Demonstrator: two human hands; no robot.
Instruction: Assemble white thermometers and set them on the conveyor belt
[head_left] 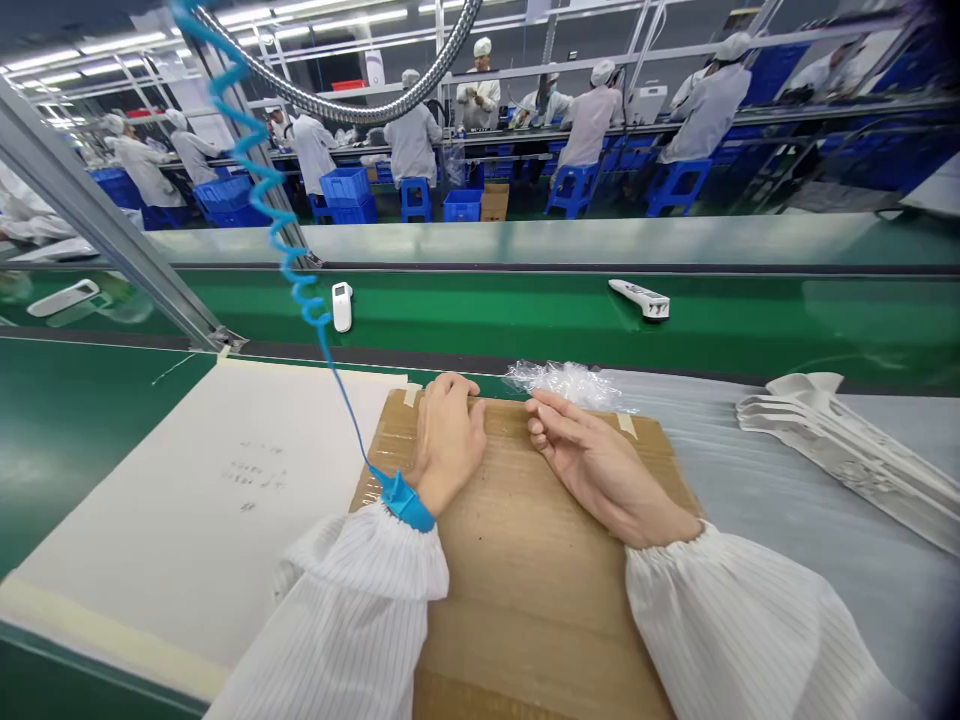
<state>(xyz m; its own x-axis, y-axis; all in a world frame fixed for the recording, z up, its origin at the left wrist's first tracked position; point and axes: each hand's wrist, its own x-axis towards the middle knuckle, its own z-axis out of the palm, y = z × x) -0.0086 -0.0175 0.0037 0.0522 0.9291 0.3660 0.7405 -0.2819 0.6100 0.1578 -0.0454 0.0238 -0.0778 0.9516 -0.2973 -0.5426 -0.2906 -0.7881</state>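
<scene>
My left hand (448, 437) rests on a brown cardboard sheet (525, 560), its fingers curled under in a loose fist at the sheet's far edge. A blue wrist strap (406, 500) with a coiled blue cord (289, 260) circles that wrist. My right hand (592, 460) lies on the same cardboard, fingers drawn together and pointing left toward the left hand. I cannot make out anything in either hand. A crumpled clear plastic bag (566, 381) lies just beyond the right fingers.
A white sheet (225, 490) covers the bench to the left. Stacked white plastic shells (840, 440) lie at the right on foam wrap. Two white devices (342, 304) (640, 298) sit on the green conveyor (487, 310). People in white coats work at the far line.
</scene>
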